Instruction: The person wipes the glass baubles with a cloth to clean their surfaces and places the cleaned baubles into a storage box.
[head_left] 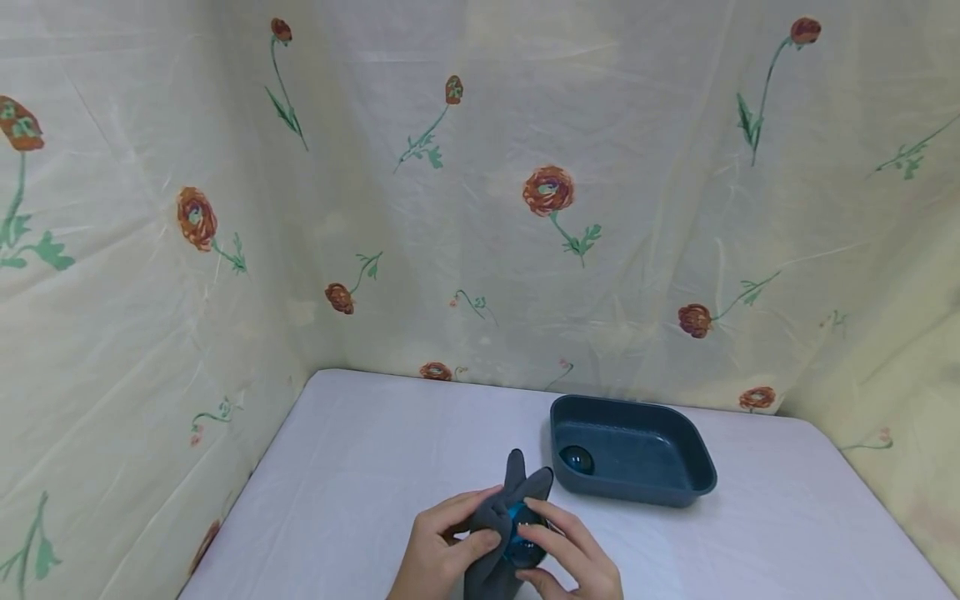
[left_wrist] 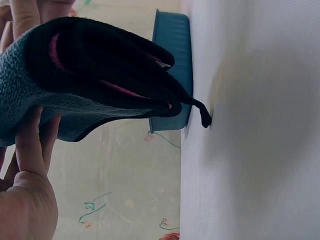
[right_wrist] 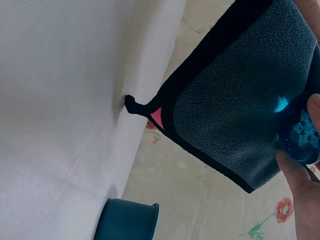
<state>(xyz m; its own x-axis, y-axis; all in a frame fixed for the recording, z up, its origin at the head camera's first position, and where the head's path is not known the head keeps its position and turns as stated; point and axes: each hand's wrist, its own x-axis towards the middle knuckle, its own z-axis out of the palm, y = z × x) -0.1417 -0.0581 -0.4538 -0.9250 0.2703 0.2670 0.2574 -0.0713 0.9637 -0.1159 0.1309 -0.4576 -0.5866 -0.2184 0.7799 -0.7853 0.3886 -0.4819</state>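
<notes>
A dark grey towelling cloth (head_left: 497, 575) with black edging is bunched up above the white table. My left hand (head_left: 448, 537) grips it, thumb across the front. Against the cloth sits a shiny blue ball (head_left: 529, 546), which my right hand (head_left: 576, 557) holds between fingers and thumb. In the right wrist view the ball (right_wrist: 301, 131) shows a pale snowflake pattern, and the cloth (right_wrist: 235, 95) hangs beside it with a black loop at its corner. Folds of the cloth (left_wrist: 95, 65) hide the ball in the left wrist view.
Behind and right of my hands stands a dark teal rectangular tub (head_left: 637, 492). A second shiny dark blue ball (head_left: 577, 460) lies in its near left corner. The white table (head_left: 390, 450) ends at a flowered curtain (head_left: 480, 208) at the back and sides.
</notes>
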